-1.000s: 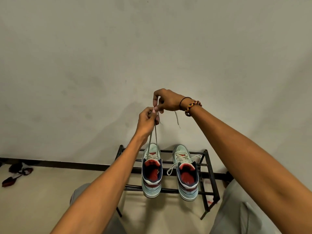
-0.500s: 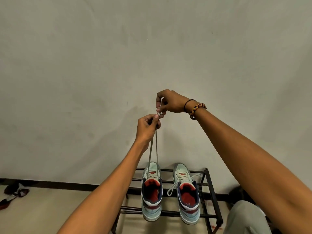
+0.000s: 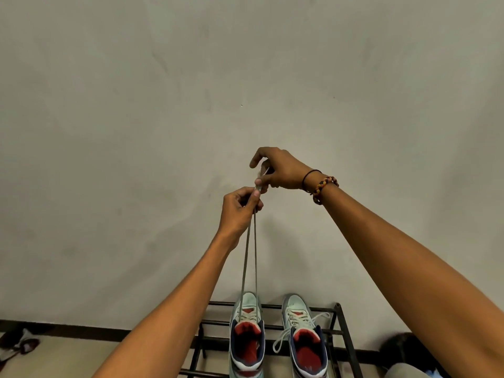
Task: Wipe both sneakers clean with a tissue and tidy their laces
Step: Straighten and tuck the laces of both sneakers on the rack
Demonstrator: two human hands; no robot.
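Two pale green sneakers with red linings stand side by side on a black metal rack (image 3: 344, 331). From the left sneaker (image 3: 246, 339) both lace strands (image 3: 250, 257) run taut straight up. My left hand (image 3: 240, 211) pinches the two strands together high above the shoe. My right hand (image 3: 278, 169) is just above it and pinches the lace ends between thumb and fingers. The right sneaker (image 3: 304, 336) has its white laces lying loose, one loop hanging off its left side. No tissue is in view.
A plain grey wall fills most of the view. A dark baseboard (image 3: 81, 329) runs along the floor. A dark sandal (image 3: 19, 346) lies at the far left, and a dark object (image 3: 401, 347) sits right of the rack.
Both hands have stayed together on the laces while the view tilted up, so the sneakers and rack sit lower in frame. The right hand's fingers have shifted on the lace ends.
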